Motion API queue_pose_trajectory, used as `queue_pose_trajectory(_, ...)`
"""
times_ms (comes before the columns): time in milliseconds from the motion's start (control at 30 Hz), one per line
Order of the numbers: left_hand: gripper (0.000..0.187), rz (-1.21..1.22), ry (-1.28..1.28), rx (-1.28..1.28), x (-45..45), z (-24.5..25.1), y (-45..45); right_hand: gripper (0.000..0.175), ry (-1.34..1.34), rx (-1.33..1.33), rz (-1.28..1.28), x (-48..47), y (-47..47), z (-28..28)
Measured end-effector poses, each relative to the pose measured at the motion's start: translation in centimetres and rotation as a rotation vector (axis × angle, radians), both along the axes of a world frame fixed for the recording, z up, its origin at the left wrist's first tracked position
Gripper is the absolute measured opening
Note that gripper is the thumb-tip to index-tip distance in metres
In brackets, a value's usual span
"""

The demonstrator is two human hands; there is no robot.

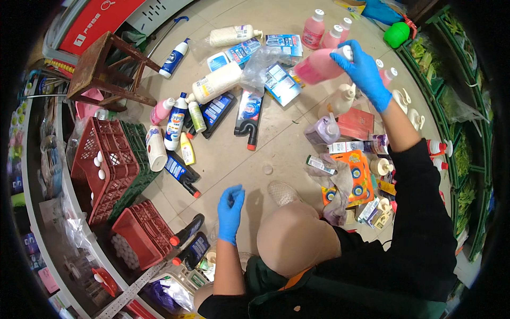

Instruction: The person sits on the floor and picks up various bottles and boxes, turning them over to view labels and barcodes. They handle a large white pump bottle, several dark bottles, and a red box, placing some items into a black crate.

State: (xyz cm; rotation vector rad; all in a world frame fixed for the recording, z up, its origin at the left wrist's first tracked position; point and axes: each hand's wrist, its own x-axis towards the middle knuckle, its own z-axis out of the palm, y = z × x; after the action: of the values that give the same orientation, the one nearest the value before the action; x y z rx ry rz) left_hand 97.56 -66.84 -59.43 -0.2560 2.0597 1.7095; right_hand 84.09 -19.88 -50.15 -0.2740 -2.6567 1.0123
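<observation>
My right hand (364, 75), in a blue glove, grips a bottle of pink liquid (317, 67) by its white-capped end. The bottle is tilted almost level above the floor, its base to the left. Behind it stand several similar pink bottles (313, 30). Under my right arm are a cream pump bottle (340, 101) and a purple pump bottle (324, 129). My left hand (231, 211), also gloved in blue, hovers over the floor tiles near my shoe (283, 193). Its fingers are loosely curled, with nothing visible in them.
Black cleaner bottles (249, 113), a large cream pump bottle (217, 81) and blue-and-white packets (283, 83) lie ahead. To the left are a wooden stool (93, 71), crates (105, 159) and shelving (59, 247). Green vegetable racks (446, 91) line the right. Orange packaging (354, 175) lies beside a cloth (336, 191).
</observation>
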Motion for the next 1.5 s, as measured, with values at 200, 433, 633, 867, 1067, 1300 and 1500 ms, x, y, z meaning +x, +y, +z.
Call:
queue_pose_trajectory(200, 0.024, 0.083, -0.191, -0.059, 5.1, -3.9, -5.3, 0.052, -0.108, 0.173, -0.245, -8.7, 7.0, -10.7)
queue_pose_trajectory(433, 0.026, 0.115, -0.269, -0.038, 6.8, -5.2, -7.0, 0.055, -0.202, 0.202, -0.337, -12.0, 11.4, -19.2)
queue_pose_trajectory(633, 0.024, 0.048, -0.229, -0.076, 6.0, -5.1, -7.0, 0.053, -0.181, 0.561, -0.264, -13.3, 8.4, -16.1)
queue_pose_trajectory(867, 0.028, -0.002, -0.212, -0.05, 5.4, -0.9, -7.9, 0.024, -0.167, 0.113, 0.594, -9.1, -11.3, -17.7)
queue_pose_trajectory(1067, 0.033, 0.018, -0.164, -0.087, 6.6, 2.0, -10.3, 0.025, -0.192, 0.682, 0.983, -3.2, -24.8, -27.3)
queue_pose_trajectory(1300, 0.034, 0.065, -0.071, -0.052, 8.5, 3.7, -9.6, 0.016, -0.068, 0.959, 1.016, -4.9, -26.5, -31.0)
queue_pose_trajectory(1500, 0.031, 0.107, -0.06, -0.119, 10.8, 7.2, -10.1, 0.014, -0.003, 0.898, 1.138, -4.8, -27.8, -26.7)
